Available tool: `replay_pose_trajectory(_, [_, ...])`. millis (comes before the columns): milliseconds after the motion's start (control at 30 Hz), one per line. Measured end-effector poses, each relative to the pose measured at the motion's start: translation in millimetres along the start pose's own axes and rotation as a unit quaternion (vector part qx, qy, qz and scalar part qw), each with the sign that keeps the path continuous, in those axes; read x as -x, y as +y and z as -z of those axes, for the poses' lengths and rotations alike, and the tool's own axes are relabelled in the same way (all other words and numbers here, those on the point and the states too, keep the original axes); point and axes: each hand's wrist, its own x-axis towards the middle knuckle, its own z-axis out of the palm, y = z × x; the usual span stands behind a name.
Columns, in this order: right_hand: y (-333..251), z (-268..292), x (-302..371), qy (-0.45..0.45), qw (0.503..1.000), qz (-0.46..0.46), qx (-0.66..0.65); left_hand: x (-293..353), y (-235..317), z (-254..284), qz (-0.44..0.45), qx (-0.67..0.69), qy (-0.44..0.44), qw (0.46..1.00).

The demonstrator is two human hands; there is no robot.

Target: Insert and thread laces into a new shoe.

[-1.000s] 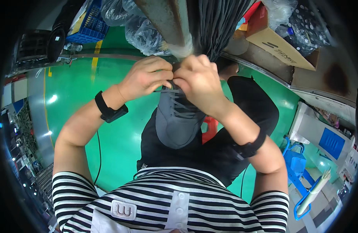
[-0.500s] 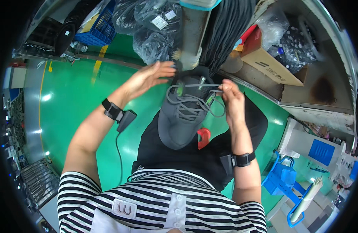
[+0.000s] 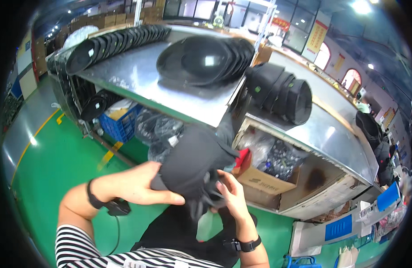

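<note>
A dark grey sneaker (image 3: 192, 154) is raised above my black trousers, smeared by motion. My left hand (image 3: 141, 184) is closed on its left side, thumb over the near surface and the other fingers hidden behind. My right hand (image 3: 233, 194) is closed at its lower right side, beside dark, blurred folds. I cannot make out the laces clearly. Beyond the sneaker, a steel-topped table (image 3: 130, 67) carries a row of rounded black pieces (image 3: 112, 44) and a larger overlapping stack (image 3: 208, 60).
Several more black pieces (image 3: 282, 94) lie on the bench to the right. An open cardboard box (image 3: 268, 178) of small bagged parts sits on the shelf below. Under the table are a blue crate (image 3: 121, 127) and dark plastic bags (image 3: 154, 129). Blue-marked machines (image 3: 340, 228) stand at the lower right.
The view has tipped up toward the table. My right hand has left the lace end, and both hands now grip the sneaker, which is turned from its earlier toe-toward-me position.
</note>
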Motion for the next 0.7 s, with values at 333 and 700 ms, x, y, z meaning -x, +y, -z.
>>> replay_pose_trajectory(333, [-55.3,151.3,-70.4,0.343,0.874,0.208,0.274,-218.5,-78.0,188.3,-0.038,-0.624,0.182,0.759])
replay_pose_trajectory(700, [-76.9,218.1,-170.0,0.464,0.789,0.295,0.275,-201.6,-68.0,178.3,0.008,-0.358,0.089,0.929])
